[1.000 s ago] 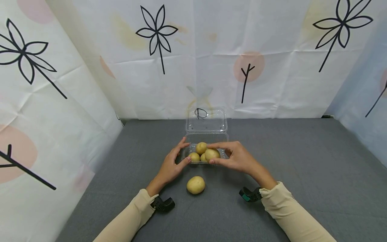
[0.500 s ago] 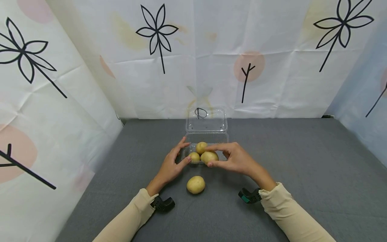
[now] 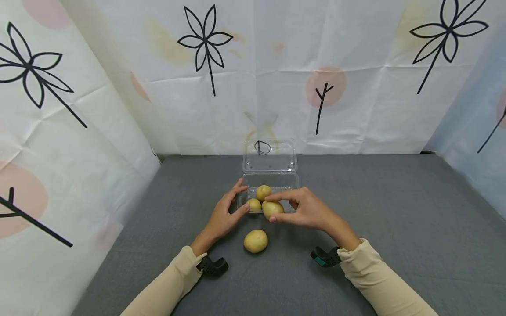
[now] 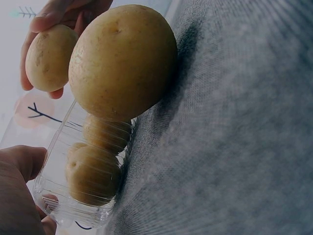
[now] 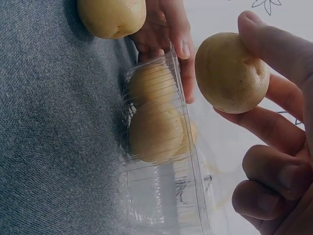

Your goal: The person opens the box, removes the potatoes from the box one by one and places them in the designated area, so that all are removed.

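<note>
My left hand (image 3: 221,220) grips the left end of a clear plastic clamshell container (image 3: 290,179), thumb at the front rim and fingers along the side. Inside it sit several yellow potatoes, among them a rear potato (image 3: 263,192) and a front-left potato (image 3: 254,204). My right hand (image 3: 309,208) pinches another potato (image 5: 232,73) between thumb and fingers, above the container's front rim; its other fingers are curled in the right wrist view. One larger-looking potato (image 4: 123,62) lies on the grey cloth in front of the container.
The container's lid (image 3: 270,158) stands raised at the back, close to a white patterned curtain (image 3: 356,109). Grey cloth (image 3: 395,219) covers the table. A black wrist device (image 3: 326,256) is strapped to each forearm.
My right hand has moved slightly left and toward me with its potato, which now covers the potato behind it in the head view. The left hand and container have stayed put.
</note>
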A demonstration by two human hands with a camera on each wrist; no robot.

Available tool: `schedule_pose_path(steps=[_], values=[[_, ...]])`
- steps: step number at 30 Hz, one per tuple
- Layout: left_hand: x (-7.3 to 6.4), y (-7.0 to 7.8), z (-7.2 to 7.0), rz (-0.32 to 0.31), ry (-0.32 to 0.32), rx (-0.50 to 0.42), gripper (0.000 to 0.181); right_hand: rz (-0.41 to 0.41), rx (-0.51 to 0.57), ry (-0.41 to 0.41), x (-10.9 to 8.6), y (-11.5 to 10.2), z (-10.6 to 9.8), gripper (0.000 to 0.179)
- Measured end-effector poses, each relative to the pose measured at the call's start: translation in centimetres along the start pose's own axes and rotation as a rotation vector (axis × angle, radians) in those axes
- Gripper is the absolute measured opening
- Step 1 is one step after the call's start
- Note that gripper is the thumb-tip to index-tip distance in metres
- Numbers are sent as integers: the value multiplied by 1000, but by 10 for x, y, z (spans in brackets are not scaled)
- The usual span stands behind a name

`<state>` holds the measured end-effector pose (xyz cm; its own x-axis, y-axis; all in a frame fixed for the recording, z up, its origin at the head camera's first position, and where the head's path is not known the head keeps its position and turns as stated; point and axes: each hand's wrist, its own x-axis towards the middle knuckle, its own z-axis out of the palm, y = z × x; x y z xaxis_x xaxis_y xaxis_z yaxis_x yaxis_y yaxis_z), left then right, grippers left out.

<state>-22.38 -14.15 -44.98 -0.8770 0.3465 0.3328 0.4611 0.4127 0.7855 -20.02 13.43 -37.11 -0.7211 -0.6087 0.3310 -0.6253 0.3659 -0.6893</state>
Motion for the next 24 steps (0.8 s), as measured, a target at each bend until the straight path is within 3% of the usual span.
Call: schedule_pose_path(steps=[24], values=[[0, -1, -1, -5, 1, 1, 55, 14, 58, -131, 0, -1, 0, 45]])
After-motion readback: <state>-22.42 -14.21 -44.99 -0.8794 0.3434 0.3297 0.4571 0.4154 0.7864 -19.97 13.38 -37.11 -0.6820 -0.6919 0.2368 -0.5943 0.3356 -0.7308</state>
